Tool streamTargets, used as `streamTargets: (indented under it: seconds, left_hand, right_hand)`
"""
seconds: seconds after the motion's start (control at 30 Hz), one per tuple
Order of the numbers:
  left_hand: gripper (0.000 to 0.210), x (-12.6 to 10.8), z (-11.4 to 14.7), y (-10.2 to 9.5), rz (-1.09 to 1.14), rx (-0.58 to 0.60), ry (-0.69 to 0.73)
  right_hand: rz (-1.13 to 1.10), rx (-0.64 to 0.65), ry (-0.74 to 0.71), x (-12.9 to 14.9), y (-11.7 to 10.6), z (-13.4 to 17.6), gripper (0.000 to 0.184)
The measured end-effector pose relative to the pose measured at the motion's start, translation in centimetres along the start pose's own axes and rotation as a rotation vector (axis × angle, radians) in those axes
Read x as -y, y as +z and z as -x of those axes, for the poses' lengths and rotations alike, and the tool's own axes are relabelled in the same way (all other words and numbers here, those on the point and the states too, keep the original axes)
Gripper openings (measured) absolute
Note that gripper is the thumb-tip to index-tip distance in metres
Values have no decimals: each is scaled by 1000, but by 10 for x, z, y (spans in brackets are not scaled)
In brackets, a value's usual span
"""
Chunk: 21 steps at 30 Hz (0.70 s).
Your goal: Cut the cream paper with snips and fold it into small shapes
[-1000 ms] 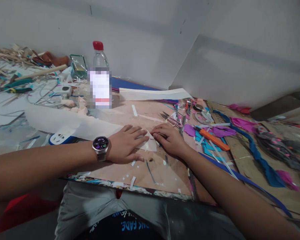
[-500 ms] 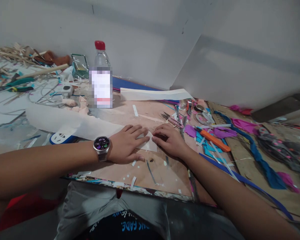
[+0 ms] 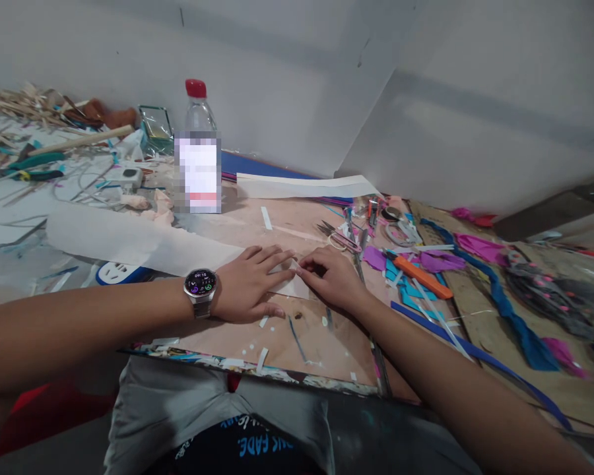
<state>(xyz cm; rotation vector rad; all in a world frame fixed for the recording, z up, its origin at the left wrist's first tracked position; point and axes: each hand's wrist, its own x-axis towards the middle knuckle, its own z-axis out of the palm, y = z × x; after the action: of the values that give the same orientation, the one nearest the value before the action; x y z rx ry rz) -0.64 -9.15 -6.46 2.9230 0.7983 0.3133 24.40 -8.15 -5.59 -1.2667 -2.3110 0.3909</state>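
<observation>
A long strip of white paper lies across the board, running from the left to between my hands. My left hand, with a watch on its wrist, rests flat on the strip with its fingers stretched out. At the strip's right end, my right hand pinches the paper's edge between thumb and forefinger, close to my left fingertips. The paper shows a crease or fold there. Part of the strip is hidden under my left hand.
A bottle with a red cap stands behind, partly blurred. White paper strips lie at the back. To the right are small snips, an orange cutter and coloured scraps. Pliers and thin sticks are on the left.
The view has shifted slightly. My right thumb and forefinger have moved a little at the paper's edge; my left hand stays flat on the strip.
</observation>
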Motion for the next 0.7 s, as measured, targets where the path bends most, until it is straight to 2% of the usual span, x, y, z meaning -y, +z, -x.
streamTargets:
  seconds: [0.27,0.53,0.7]
  left_hand:
    - [84,0,0,-1,-5,-7,-3]
    - [81,0,0,1,-6,-21,0]
    - [82,0,0,1,-7,-19,5]
  right_hand:
    - [12,-13,39,1,1,-1,7]
    - [-3,-20,-8,0,3,0,4]
    - [-12,-22,12,1,3,0,4]
